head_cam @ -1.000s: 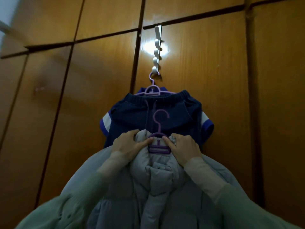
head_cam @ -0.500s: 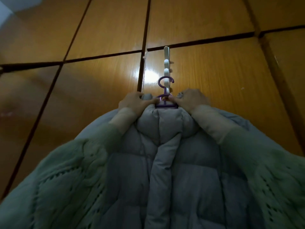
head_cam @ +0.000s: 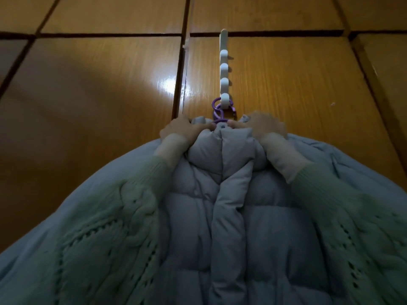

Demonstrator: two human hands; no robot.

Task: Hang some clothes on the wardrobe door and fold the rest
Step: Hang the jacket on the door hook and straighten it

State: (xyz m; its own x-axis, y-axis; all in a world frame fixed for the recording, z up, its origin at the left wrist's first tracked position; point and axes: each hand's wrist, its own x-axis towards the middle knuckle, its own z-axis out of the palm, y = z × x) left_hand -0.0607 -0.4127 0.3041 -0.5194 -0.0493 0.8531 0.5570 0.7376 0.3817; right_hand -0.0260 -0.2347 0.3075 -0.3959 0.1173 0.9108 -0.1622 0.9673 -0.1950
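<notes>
A grey-blue puffer jacket (head_cam: pixel 220 216) fills the lower half of the head view, on a purple hanger (head_cam: pixel 219 116) whose hook sits at the lowest peg of a white over-door hook rack (head_cam: pixel 224 69). A second purple hook loops on that same peg. My left hand (head_cam: pixel 182 128) grips the collar left of the hanger neck. On the other side my right hand (head_cam: pixel 264 125) grips the collar. The rack hangs on a wooden wardrobe door (head_cam: pixel 286 80). The navy garment hung earlier is hidden behind the jacket.
Glossy wooden wardrobe panels (head_cam: pixel 99 84) with dark gaps between them cover the whole background. A bright light reflection (head_cam: pixel 167 84) lies on the door left of the rack. My green knitted sleeves (head_cam: pixel 105 227) cover both forearms.
Both hands lifted the jacket on its hanger up over the navy garment. The hanger's hook now rests at the rack's lowest peg beside the other purple hook.
</notes>
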